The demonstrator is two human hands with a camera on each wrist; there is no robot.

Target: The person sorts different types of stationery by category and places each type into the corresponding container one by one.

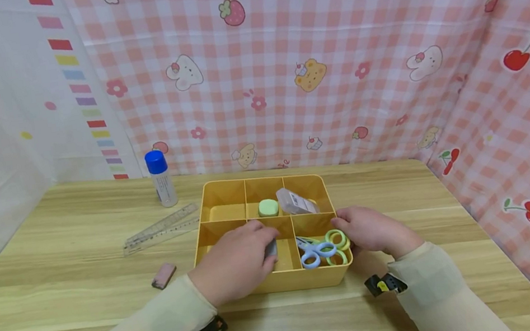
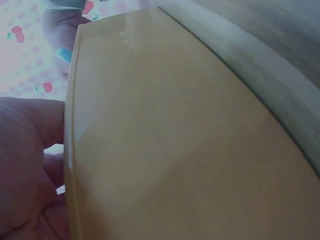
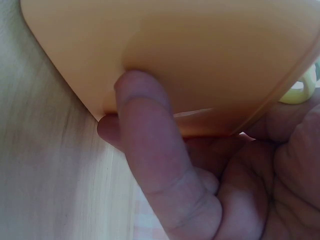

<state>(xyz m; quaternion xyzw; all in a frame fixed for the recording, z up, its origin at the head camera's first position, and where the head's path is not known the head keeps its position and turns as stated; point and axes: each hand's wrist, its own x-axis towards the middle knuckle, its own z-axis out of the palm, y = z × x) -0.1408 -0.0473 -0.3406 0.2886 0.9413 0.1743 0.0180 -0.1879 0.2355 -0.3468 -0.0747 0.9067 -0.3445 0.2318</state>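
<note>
A yellow organizer box (image 1: 296,281) with several compartments stands on the table. My left hand (image 1: 233,263) reaches over its front wall into the front middle compartment. Between thumb and forefinger it pinches a small grey object (image 1: 270,248), mostly hidden. In the left wrist view the box's front wall (image 2: 175,130) fills the frame, with the left hand (image 2: 30,170) at its rim. My right hand (image 1: 373,229) grips the right side of the box, its fingers (image 3: 150,130) against the outer wall. Blue-handled scissors (image 1: 316,251) and green-handled scissors (image 1: 336,240) lie in the front right compartment.
The back compartments hold a light green rounded item (image 1: 268,208) and a clear plastic case (image 1: 295,202). Left of the box are a blue-capped glue bottle (image 1: 161,180), clear rulers (image 1: 159,230) and a pinkish eraser (image 1: 163,275). Patterned cloth walls (image 1: 272,74) surround the table.
</note>
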